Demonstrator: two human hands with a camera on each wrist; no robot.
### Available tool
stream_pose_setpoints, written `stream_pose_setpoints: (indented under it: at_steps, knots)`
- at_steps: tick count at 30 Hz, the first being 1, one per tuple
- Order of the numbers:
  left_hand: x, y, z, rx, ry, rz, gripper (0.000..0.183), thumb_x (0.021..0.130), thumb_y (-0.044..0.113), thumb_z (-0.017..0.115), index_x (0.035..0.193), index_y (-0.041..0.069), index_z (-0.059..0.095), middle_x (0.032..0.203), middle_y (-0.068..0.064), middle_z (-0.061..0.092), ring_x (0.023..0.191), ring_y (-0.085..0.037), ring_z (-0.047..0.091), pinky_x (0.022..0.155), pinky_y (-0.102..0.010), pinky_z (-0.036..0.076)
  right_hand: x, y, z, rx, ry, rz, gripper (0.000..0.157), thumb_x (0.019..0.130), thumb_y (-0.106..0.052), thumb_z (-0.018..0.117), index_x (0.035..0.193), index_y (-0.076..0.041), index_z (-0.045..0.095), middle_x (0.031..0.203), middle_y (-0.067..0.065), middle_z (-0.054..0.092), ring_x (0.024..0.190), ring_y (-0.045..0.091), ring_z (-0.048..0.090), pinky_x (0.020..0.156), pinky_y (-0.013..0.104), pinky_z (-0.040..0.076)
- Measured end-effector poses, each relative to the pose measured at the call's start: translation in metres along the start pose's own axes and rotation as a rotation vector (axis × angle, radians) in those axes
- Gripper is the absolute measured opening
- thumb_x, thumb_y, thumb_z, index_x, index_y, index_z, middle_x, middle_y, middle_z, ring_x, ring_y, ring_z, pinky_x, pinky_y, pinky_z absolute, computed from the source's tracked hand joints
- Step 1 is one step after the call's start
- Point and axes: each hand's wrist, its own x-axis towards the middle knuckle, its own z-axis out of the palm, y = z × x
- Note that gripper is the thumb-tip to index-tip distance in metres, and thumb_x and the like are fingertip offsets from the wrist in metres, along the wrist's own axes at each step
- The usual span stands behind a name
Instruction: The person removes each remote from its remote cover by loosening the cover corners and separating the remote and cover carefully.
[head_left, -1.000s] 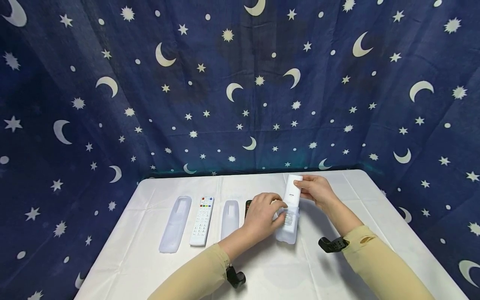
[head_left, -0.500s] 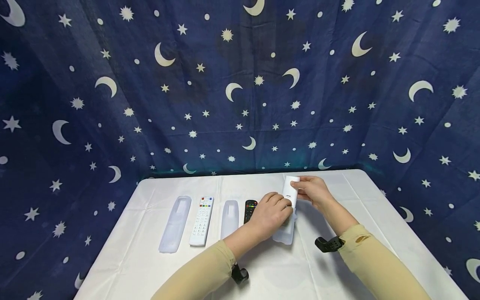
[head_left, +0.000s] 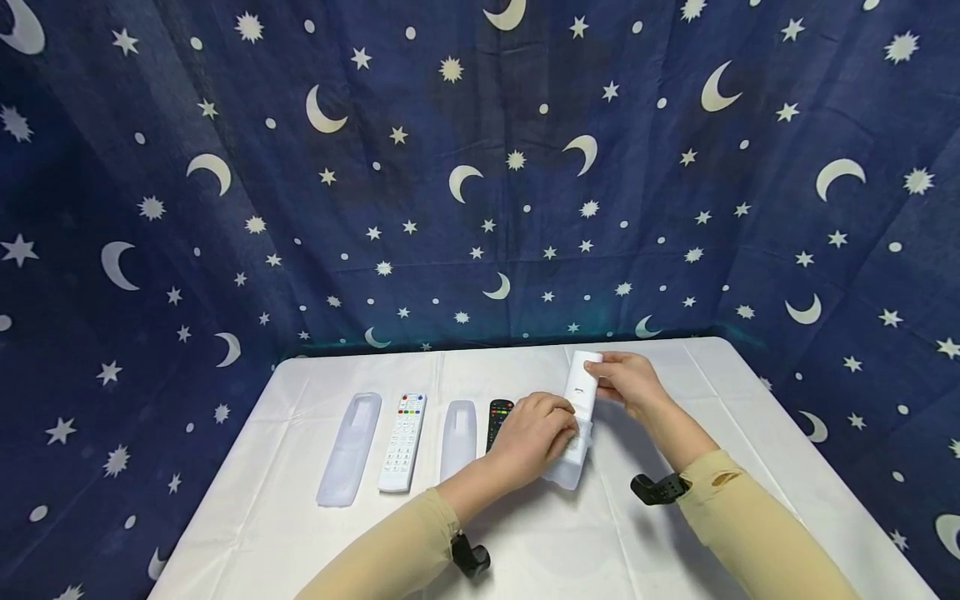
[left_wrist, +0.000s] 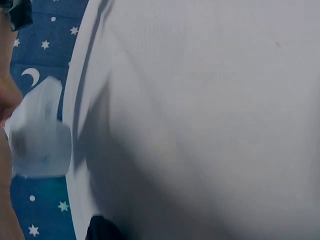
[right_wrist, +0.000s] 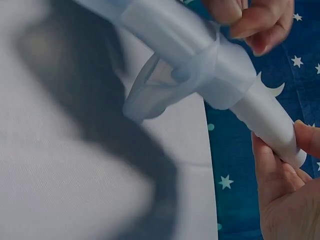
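Observation:
A white remote control (head_left: pixel 581 385) lies back up, partly inside a translucent silicone cover (head_left: pixel 567 475). My right hand (head_left: pixel 630 383) pinches the remote's bare far end, thumb on one side and fingers on the other, as the right wrist view shows. My left hand (head_left: pixel 531 433) is at the cover's opening with curled fingers; in the right wrist view its fingertips (right_wrist: pixel 260 47) pinch near a raised edge of the cover (right_wrist: pixel 225 75). A loose flap of the cover bulges away from the remote. The left wrist view catches the cover (left_wrist: pixel 42 147) at its left edge.
On the white-clothed table (head_left: pixel 285 433) lie another translucent cover (head_left: pixel 350 450), a white remote with coloured buttons (head_left: pixel 402 443), a smaller cover (head_left: pixel 459 437) and a black remote (head_left: pixel 498 417), partly hidden by my left hand. A starry curtain (head_left: pixel 480 208) hangs behind.
My left hand first moved right over the cover, then drew back left with its fingers curling at the cover's edge. My right hand keeps holding the remote's end; the remote shifted slightly left.

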Motion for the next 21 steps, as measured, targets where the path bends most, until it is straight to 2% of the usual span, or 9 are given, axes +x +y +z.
stream_pose_setpoints:
  at_steps: [4, 6, 10, 13, 18, 21]
  knots:
    - [-0.004, -0.008, -0.004, -0.033, -0.014, -0.155, 0.027, 0.091, 0.014, 0.07, 0.117, 0.021, 0.066, 0.126, 0.004, 0.061, 0.121, -0.016, 0.054, 0.1, -0.035, 0.046, 0.0, -0.002, -0.004, 0.011, -0.002, 0.002, 0.062, 0.097, -0.011, 0.07, 0.145, 0.016, 0.041, 0.11, 0.013, 0.067, 0.078, 0.008, 0.069, 0.072, 0.025, 0.06]
    - [-0.006, -0.011, -0.005, -0.033, -0.038, -0.206, 0.027, 0.091, 0.017, 0.073, 0.117, 0.021, 0.066, 0.125, 0.005, 0.061, 0.119, -0.017, 0.055, 0.098, -0.036, 0.047, -0.001, -0.004, -0.005, 0.015, -0.01, 0.007, 0.064, 0.098, -0.011, 0.07, 0.146, 0.017, 0.039, 0.111, 0.013, 0.066, 0.078, 0.008, 0.069, 0.072, 0.025, 0.06]
    - [-0.007, -0.015, -0.003, -0.046, -0.062, -0.241, 0.02, 0.093, 0.027, 0.076, 0.112, 0.023, 0.069, 0.119, 0.007, 0.063, 0.114, -0.015, 0.057, 0.096, -0.035, 0.047, -0.001, -0.005, -0.005, 0.03, -0.03, 0.008, 0.063, 0.098, -0.01, 0.069, 0.146, 0.017, 0.039, 0.106, 0.01, 0.067, 0.079, 0.008, 0.069, 0.073, 0.026, 0.06]
    - [-0.006, -0.012, -0.002, -0.096, -0.052, -0.27, 0.013, 0.095, 0.026, 0.074, 0.107, 0.023, 0.072, 0.115, 0.008, 0.066, 0.109, -0.013, 0.059, 0.094, -0.034, 0.048, -0.002, -0.005, -0.005, 0.049, -0.039, 0.0, 0.061, 0.098, -0.01, 0.069, 0.145, 0.016, 0.04, 0.099, 0.004, 0.069, 0.079, 0.008, 0.07, 0.073, 0.025, 0.06]
    - [-0.001, -0.006, -0.005, -0.205, -0.033, -0.378, 0.007, 0.096, 0.023, 0.071, 0.101, 0.022, 0.075, 0.109, 0.009, 0.07, 0.102, -0.012, 0.061, 0.091, -0.032, 0.049, -0.002, -0.005, -0.007, 0.086, -0.042, 0.002, 0.06, 0.098, -0.009, 0.068, 0.145, 0.016, 0.041, 0.093, -0.002, 0.069, 0.079, 0.007, 0.07, 0.072, 0.023, 0.059]
    - [-0.003, -0.004, -0.005, -0.227, -0.026, -0.389, 0.007, 0.095, 0.023, 0.07, 0.1, 0.022, 0.076, 0.106, 0.01, 0.071, 0.098, -0.011, 0.061, 0.088, -0.033, 0.049, -0.002, -0.005, -0.007, 0.084, -0.053, -0.011, 0.062, 0.098, -0.01, 0.068, 0.146, 0.016, 0.039, 0.095, -0.001, 0.069, 0.08, 0.007, 0.07, 0.073, 0.024, 0.059]
